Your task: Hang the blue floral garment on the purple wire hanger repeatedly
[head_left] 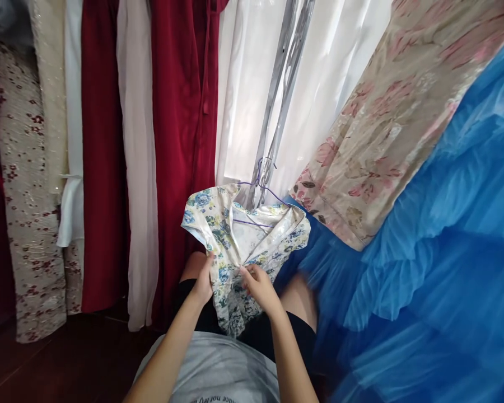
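floral garment [222, 235], centre of frame: part of front hidden behind right hand [260, 286]. left hand [203, 280], just left of centre: fingers partly hidden behind garment edge. purple hanger [258, 182], centre: arms partly hidden inside garment. blue tulle gown [428, 274], right: cut off by right edge; lower folds blurred. pink-flowered dress [373, 134], upper right, and crimson dress [180, 140], upper left of centre: tops cut off by upper edge. grey shirt [218, 358], bottom centre: lettering [212, 399] cut off by lower edge.
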A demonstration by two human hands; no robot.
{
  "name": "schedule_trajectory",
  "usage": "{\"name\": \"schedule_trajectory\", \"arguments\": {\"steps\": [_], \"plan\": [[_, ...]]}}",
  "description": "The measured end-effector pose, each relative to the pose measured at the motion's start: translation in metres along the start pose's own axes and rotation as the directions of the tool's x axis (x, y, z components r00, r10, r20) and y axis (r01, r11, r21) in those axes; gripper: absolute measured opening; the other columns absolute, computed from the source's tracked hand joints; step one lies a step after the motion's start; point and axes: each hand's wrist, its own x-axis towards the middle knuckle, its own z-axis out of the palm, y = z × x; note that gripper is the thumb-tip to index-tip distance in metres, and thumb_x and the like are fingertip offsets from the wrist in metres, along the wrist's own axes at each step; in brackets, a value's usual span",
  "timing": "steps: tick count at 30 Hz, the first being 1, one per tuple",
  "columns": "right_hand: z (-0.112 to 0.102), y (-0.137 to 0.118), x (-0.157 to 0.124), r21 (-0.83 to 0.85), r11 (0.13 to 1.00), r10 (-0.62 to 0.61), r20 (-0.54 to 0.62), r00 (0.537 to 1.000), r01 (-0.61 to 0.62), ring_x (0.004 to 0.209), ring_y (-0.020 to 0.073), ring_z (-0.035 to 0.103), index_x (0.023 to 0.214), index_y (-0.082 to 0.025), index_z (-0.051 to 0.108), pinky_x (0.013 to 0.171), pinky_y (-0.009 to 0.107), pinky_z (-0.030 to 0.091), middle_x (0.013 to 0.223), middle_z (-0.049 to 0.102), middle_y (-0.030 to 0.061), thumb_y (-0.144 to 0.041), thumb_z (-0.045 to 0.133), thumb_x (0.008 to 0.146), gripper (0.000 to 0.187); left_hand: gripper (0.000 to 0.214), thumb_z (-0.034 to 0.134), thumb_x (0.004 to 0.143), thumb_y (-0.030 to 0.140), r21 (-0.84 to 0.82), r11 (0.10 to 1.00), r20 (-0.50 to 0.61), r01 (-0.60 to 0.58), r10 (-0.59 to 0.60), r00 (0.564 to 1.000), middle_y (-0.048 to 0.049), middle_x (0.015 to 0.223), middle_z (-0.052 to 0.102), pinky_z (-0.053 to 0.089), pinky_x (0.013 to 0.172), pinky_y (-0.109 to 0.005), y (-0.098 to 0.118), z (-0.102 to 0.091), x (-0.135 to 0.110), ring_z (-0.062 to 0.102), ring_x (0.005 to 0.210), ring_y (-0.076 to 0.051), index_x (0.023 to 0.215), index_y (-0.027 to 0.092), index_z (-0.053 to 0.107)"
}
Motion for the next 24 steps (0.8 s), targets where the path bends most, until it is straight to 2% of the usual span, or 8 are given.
{"name": "schedule_trajectory", "arguments": {"steps": [3, 5, 8, 12, 15, 17, 20, 24], "plan": [[0.013, 0.000, 0.021, -0.047, 0.996, -0.080, 0.005, 0.997, 0.080, 0.041, 0.0111, 0.042, 0.065, -0.019, 0.057, 0.046, 0.024, 0.030, 0.043, 0.047, -0.0048, -0.056, 0.054, 0.090, 0.045, 0.059, 0.087, 0.066, 0.044, -0.042, 0.999, -0.008, 0.017, -0.017, 1.000, -0.0103, 0.113, 0.076, 0.051, 0.102, -0.041, -0.011, 0.008, -0.004, 0.068, 0.115, -0.032, 0.116, 0.018, 0.070], [0.015, 0.006, 0.017, 0.003, 0.997, -0.080, 0.001, 0.997, 0.080, 0.040, 0.0108, 0.038, 0.067, -0.018, 0.058, 0.045, 0.024, 0.028, 0.043, 0.045, -0.0053, -0.055, 0.052, 0.091, 0.045, 0.060, 0.087, 0.066, 0.038, -0.028, 1.000, -0.027, 0.002, -0.002, 1.000, -0.0108, 0.113, 0.075, 0.048, 0.106, -0.043, -0.019, 0.012, -0.008, 0.067, 0.116, -0.031, 0.119, 0.017, 0.068], [0.008, 0.017, 0.002, 0.108, 0.993, -0.035, -0.028, 0.999, 0.038, 0.040, 0.0107, 0.036, 0.068, -0.020, 0.055, 0.044, 0.024, 0.025, 0.044, 0.047, -0.0055, -0.056, 0.058, 0.086, 0.041, 0.056, 0.085, 0.070, 0.036, 0.000, 1.000, 0.011, 0.009, -0.009, 1.000, -0.0109, 0.115, 0.075, 0.046, 0.107, -0.043, -0.025, 0.016, -0.015, 0.066, 0.119, -0.031, 0.121, 0.017, 0.068], [-0.004, 0.019, -0.007, 0.129, 0.991, -0.029, -0.072, 0.997, 0.038, 0.042, 0.0103, 0.039, 0.062, -0.021, 0.048, 0.047, 0.024, 0.029, 0.046, 0.049, -0.0042, -0.055, 0.063, 0.083, 0.043, 0.051, 0.084, 0.068, 0.034, 0.022, 1.000, 0.062, 0.017, -0.018, 0.998, -0.0095, 0.107, 0.076, 0.048, 0.104, -0.043, -0.019, 0.025, -0.021, 0.068, 0.114, -0.031, 0.114, 0.018, 0.070], [-0.009, 0.012, -0.011, 0.139, 0.990, -0.026, -0.078, 0.997, 0.037, 0.044, 0.0113, 0.042, 0.069, -0.021, 0.049, 0.047, 0.024, 0.030, 0.048, 0.052, -0.0049, -0.054, 0.065, 0.084, 0.039, 0.052, 0.084, 0.064, 0.030, 0.056, 0.998, 0.051, -0.003, 0.000, 0.999, -0.0080, 0.107, 0.076, 0.049, 0.102, -0.042, -0.009, 0.034, -0.024, 0.069, 0.111, -0.031, 0.113, 0.019, 0.070], [-0.011, 0.008, -0.014, 0.149, 0.987, -0.051, -0.080, 0.996, 0.062, 0.045, 0.0121, 0.043, 0.074, -0.022, 0.049, 0.047, 0.024, 0.030, 0.049, 0.051, -0.0059, -0.052, 0.066, 0.085, 0.036, 0.055, 0.085, 0.063, 0.030, 0.043, 0.999, 0.054, 0.034, -0.036, 0.998, -0.0079, 0.108, 0.076, 0.051, 0.099, -0.042, -0.004, 0.037, -0.027, 0.069, 0.110, -0.031, 0.115, 0.020, 0.069], [-0.015, 0.007, -0.020, 0.155, 0.984, -0.083, -0.068, 0.994, 0.093, 0.045, 0.0113, 0.042, 0.072, -0.021, 0.049, 0.048, 0.023, 0.030, 0.049, 0.050, -0.0062, -0.046, 0.065, 0.086, 0.032, 0.058, 0.085, 0.064, 0.031, 0.013, 0.994, 0.062, 0.104, -0.105, 0.993, -0.0091, 0.108, 0.076, 0.051, 0.097, -0.042, -0.004, 0.035, -0.030, 0.070, 0.107, -0.031, 0.117, 0.018, 0.067], [-0.023, 0.006, -0.022, 0.113, 0.992, -0.051, -0.108, 0.993, 0.063, 0.042, 0.0102, 0.040, 0.061, -0.020, 0.049, 0.048, 0.024, 0.029, 0.045, 0.049, -0.0052, -0.037, 0.065, 0.082, 0.031, 0.062, 0.085, 0.065, 0.030, 0.082, 0.996, 0.015, 0.027, -0.028, 0.999, -0.0103, 0.113, 0.074, 0.051, 0.098, -0.042, -0.016, 0.019, -0.017, 0.069, 0.109, -0.030, 0.122, 0.018, 0.062]]}}
